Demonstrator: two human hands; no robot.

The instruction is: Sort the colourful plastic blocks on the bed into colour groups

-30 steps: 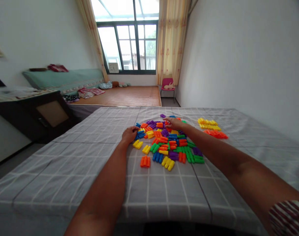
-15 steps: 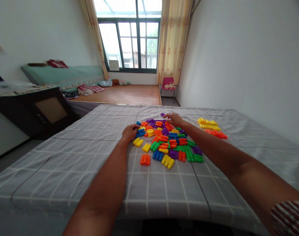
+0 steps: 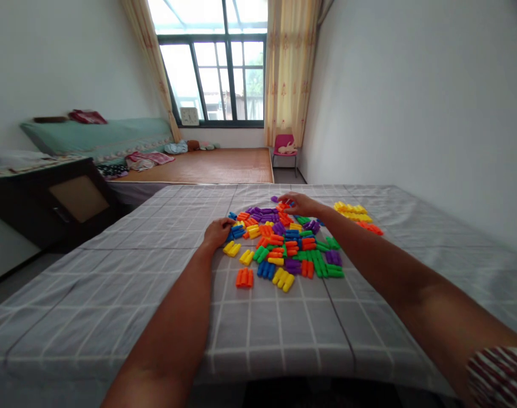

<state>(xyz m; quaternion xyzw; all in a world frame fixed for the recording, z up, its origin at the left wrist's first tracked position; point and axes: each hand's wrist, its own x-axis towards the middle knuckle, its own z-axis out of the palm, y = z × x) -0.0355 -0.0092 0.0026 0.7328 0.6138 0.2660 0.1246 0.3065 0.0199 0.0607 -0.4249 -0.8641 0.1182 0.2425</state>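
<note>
A loose pile of plastic building blocks, each like short tubes joined side by side, lies on the table in orange, yellow, green, blue and purple. My left hand (image 3: 218, 231) rests at the pile's left edge with fingers curled, touching the blue blocks (image 3: 236, 232); whatever it may hold is hidden. Over the far side of the pile, my right hand (image 3: 300, 204) pinches an orange block (image 3: 283, 207) between thumb and fingers. Just beyond its fingertips lies a purple block (image 3: 274, 199). Purple blocks (image 3: 262, 215) sit between the two hands.
On the right, past my right forearm, lie rows of yellow blocks (image 3: 352, 212) and orange blocks (image 3: 369, 228). A grey checked cloth (image 3: 279, 328) covers the table. Beyond it stand a bed (image 3: 224, 164), a pink chair (image 3: 285, 148) and a dark cabinet (image 3: 71, 198).
My right hand has lifted slightly from the pile, and an orange block now shows between its fingers. The left hand stays by the blue blocks. The whole view has shifted a little.
</note>
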